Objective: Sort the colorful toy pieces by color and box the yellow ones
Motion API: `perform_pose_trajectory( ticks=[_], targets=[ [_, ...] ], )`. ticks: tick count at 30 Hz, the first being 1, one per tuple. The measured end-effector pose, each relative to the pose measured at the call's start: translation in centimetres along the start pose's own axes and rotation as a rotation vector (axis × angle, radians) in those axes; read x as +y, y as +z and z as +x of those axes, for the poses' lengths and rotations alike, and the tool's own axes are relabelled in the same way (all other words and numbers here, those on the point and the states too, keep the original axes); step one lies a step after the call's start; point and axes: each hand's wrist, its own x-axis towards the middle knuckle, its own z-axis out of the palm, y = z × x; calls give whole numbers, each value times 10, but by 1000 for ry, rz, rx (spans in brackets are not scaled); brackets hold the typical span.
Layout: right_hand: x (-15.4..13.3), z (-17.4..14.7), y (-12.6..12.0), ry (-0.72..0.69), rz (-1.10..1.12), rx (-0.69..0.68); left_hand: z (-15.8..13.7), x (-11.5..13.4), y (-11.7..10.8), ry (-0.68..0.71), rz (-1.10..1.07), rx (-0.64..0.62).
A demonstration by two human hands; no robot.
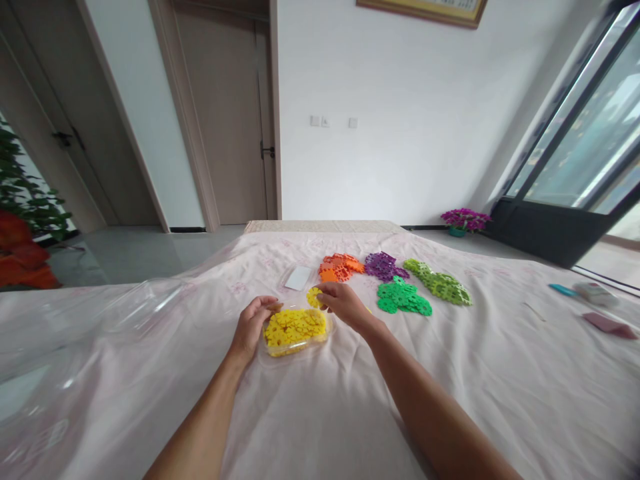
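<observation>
A clear plastic box (295, 349) heaped with yellow snowflake discs (295, 328) sits on the pink-white cloth. My left hand (250, 327) has its fingers curled at the box's left rim, seemingly gripping it; the fingertips are partly hidden. Over the box's far right corner, my right hand (340, 301) pinches a single yellow disc (314, 297) between thumb and fingers. Just beyond the hands lies a clear plastic piece with a white card (299, 277).
Piles of orange discs (340, 267), purple discs (383, 266), green discs (403, 297) and lime discs (443, 283) lie beyond my right hand. Clear plastic containers (145, 303) stand at the left. A blue item (563, 290) and a pink cloth (610, 325) are far right.
</observation>
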Motion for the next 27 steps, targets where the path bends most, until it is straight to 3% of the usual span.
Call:
perform_pose_trajectory(
  ticks=[3,6,9,12,18,22,27],
  targets=[
    [-11,-4,13,-8,39,-83,0,1,1,5,12,-5],
    [-13,-5,10,-22,-47,-51,0,-1,0,11,6,-5],
    [-8,-4,-9,-31,-281,94,2,-4,-1,14,-6,-8],
    [4,-4,-40,54,-606,159,2,-7,-2,19,-7,-14],
    [31,-10,-85,365,-904,-35,2,-4,-1,22,-9,-5],
    [37,-12,-86,484,-944,-138,1,-1,0,11,-15,2],
    [42,-11,-80,535,-958,-128,0,1,0,-1,-22,-2]
  ],
)
